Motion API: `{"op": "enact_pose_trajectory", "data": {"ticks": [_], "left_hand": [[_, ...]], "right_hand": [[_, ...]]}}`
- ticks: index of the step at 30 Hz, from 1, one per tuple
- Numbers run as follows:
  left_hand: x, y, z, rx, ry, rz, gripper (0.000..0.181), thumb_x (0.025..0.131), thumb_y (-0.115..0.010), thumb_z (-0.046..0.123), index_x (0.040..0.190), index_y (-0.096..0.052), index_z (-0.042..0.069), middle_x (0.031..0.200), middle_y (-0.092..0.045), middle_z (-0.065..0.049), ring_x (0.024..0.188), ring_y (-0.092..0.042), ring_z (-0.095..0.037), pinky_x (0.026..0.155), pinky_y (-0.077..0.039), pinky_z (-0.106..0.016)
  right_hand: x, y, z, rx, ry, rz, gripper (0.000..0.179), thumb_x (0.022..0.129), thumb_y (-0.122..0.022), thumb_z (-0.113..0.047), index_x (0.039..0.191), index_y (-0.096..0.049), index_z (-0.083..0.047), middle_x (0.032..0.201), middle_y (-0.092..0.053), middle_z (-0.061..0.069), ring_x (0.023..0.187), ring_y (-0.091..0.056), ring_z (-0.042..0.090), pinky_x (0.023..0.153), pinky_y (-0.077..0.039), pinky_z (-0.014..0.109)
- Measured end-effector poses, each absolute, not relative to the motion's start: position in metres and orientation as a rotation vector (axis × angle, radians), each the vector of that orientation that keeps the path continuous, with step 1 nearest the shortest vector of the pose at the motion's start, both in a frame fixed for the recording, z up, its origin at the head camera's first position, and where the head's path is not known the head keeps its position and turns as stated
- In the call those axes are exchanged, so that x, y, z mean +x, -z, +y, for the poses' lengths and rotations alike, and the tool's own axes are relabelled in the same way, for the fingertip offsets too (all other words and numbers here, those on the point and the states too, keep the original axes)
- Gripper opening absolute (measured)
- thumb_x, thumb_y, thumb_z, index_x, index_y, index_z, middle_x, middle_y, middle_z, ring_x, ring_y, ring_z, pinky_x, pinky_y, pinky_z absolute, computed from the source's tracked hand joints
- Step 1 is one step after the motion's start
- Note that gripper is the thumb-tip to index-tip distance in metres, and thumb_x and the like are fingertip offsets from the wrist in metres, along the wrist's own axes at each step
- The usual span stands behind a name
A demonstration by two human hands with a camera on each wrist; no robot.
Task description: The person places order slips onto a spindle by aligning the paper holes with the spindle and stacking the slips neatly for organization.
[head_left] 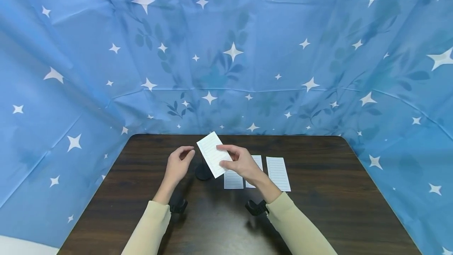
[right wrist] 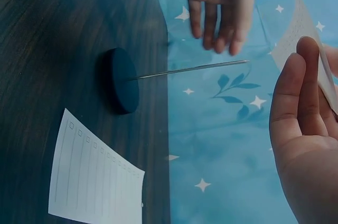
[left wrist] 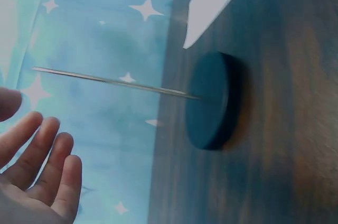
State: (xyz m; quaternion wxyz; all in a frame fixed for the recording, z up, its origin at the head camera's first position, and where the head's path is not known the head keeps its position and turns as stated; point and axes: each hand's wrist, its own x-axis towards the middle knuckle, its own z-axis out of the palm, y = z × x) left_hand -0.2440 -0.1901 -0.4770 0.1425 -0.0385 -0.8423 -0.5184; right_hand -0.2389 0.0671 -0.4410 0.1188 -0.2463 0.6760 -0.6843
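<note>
A bill spike stands on the table, its round black base (head_left: 203,173) mostly below the raised slip in the head view. Its thin metal pin (left wrist: 116,83) shows bare along its length in the left wrist view. My right hand (head_left: 242,163) pinches a white lined paper slip (head_left: 211,153) between thumb and fingers, holding it tilted in the air near the pin's tip. On the pin's other side my left hand (head_left: 178,163) is raised with loosely bent fingers and holds nothing.
Three more lined slips lie in a row right of the spike: a left one (head_left: 233,182), a middle one (head_left: 256,161) partly behind my right hand, and a right one (head_left: 278,173). The dark wooden table (head_left: 329,207) ends at a blue star-printed curtain (head_left: 269,58).
</note>
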Motion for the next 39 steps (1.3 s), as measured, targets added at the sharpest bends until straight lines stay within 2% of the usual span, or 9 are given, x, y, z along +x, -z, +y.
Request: {"op": "enact_pose_trajectory", "data": {"ticks": [6, 11, 17, 21, 27, 33, 39], "left_hand": [[-0.249, 0.463, -0.184, -0.032, 1.656, -2.41, 0.038, 0.105, -0.058, 0.034, 0.121, -0.071, 0.002, 0.115, -0.071, -0.018, 0.111, -0.064, -0.034, 0.095, -0.046, -0.048], [-0.25, 0.458, -0.178, 0.035, 1.765, -2.386, 0.041, 0.104, -0.058, 0.039, 0.113, -0.073, 0.002, 0.108, -0.072, -0.019, 0.111, -0.065, -0.04, 0.097, -0.047, -0.049], [-0.255, 0.457, -0.174, 0.045, 1.806, -2.33, 0.033, 0.102, -0.064, 0.032, 0.106, -0.075, 0.001, 0.102, -0.07, -0.019, 0.103, -0.066, -0.038, 0.089, -0.049, -0.043], [-0.257, 0.457, -0.174, 0.055, 1.787, -2.322, 0.028, 0.099, -0.068, 0.029, 0.103, -0.076, 0.002, 0.098, -0.069, -0.013, 0.099, -0.063, -0.04, 0.082, -0.049, -0.038], [-0.26, 0.455, -0.175, 0.042, 1.805, -2.293, 0.027, 0.099, -0.069, 0.026, 0.1, -0.074, -0.001, 0.098, -0.069, -0.014, 0.099, -0.064, -0.042, 0.084, -0.05, -0.04], [-0.263, 0.453, -0.176, 0.063, 1.772, -2.32, 0.028, 0.1, -0.067, 0.028, 0.097, -0.074, 0.002, 0.095, -0.068, -0.015, 0.096, -0.062, -0.041, 0.078, -0.048, -0.038], [-0.263, 0.452, -0.177, 0.059, 1.751, -2.353, 0.029, 0.101, -0.065, 0.029, 0.095, -0.074, 0.002, 0.092, -0.066, -0.02, 0.092, -0.059, -0.044, 0.073, -0.045, -0.038]], "right_hand": [[-0.242, 0.446, 0.065, -0.714, 1.999, 1.984, 0.054, 0.09, -0.072, 0.004, 0.141, -0.055, 0.005, 0.133, -0.06, 0.025, 0.089, -0.069, 0.016, 0.075, -0.056, 0.027], [-0.243, 0.449, 0.064, -0.704, 1.995, 1.989, 0.052, 0.09, -0.072, 0.003, 0.14, -0.056, 0.004, 0.133, -0.06, 0.024, 0.089, -0.069, 0.018, 0.074, -0.055, 0.027], [-0.244, 0.451, 0.063, -0.702, 1.988, 1.978, 0.051, 0.09, -0.071, 0.004, 0.14, -0.057, 0.004, 0.136, -0.058, 0.023, 0.091, -0.067, 0.02, 0.076, -0.055, 0.028], [-0.245, 0.453, 0.063, -0.7, 1.973, 1.975, 0.051, 0.091, -0.07, 0.002, 0.14, -0.056, 0.003, 0.14, -0.056, 0.022, 0.093, -0.068, 0.021, 0.078, -0.056, 0.03], [-0.246, 0.454, 0.062, -0.695, 1.955, 1.994, 0.05, 0.092, -0.071, -0.001, 0.14, -0.056, 0.003, 0.141, -0.055, 0.022, 0.096, -0.069, 0.022, 0.081, -0.056, 0.033], [-0.246, 0.456, 0.061, -0.64, 1.963, 2.022, 0.045, 0.092, -0.07, 0.001, 0.135, -0.059, 0.007, 0.133, -0.06, 0.023, 0.094, -0.071, 0.02, 0.077, -0.058, 0.034], [-0.246, 0.459, 0.062, -0.59, 1.955, 2.062, 0.043, 0.091, -0.072, 0.001, 0.133, -0.062, 0.005, 0.131, -0.062, 0.022, 0.088, -0.07, 0.02, 0.075, -0.058, 0.046]]}}
